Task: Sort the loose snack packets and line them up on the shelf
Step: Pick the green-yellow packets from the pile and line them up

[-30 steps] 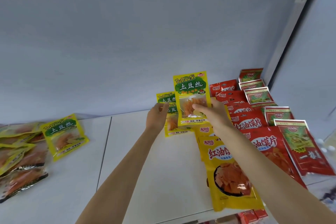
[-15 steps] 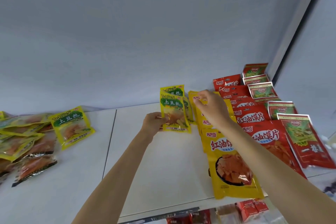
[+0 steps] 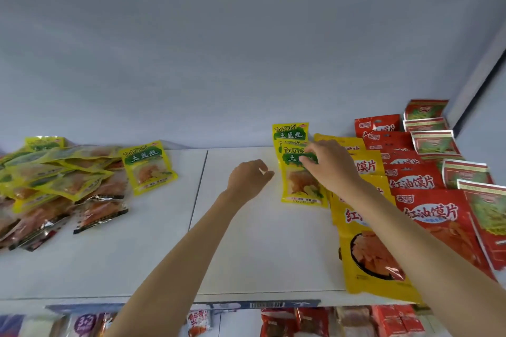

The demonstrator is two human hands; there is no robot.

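Three yellow-green potato-shred packets overlap in a short column [image 3: 297,172] on the white shelf [image 3: 257,249], just left of the yellow packets. My right hand [image 3: 330,165] reaches over the yellow row and pinches the upper edge of the front yellow-green packet, thumb on its face. A little to the left of that column, my left hand [image 3: 250,178] hovers with loosely curled fingers and holds nothing. A loose heap of the same yellow-green packets [image 3: 57,172] lies at the far left, with one packet [image 3: 149,167] flat at its right edge.
Right of the column run rows of yellow chip packets [image 3: 375,257], red chip packets [image 3: 435,216] and red-green packets [image 3: 465,172], up to the shelf's right wall. A seam [image 3: 198,189] divides the shelf board. More goods show on the shelf below [image 3: 287,321].
My left hand has let go of the front yellow-green packet and drawn back to the left. My right hand has shifted from the yellow row onto that packet. The camera has panned left.
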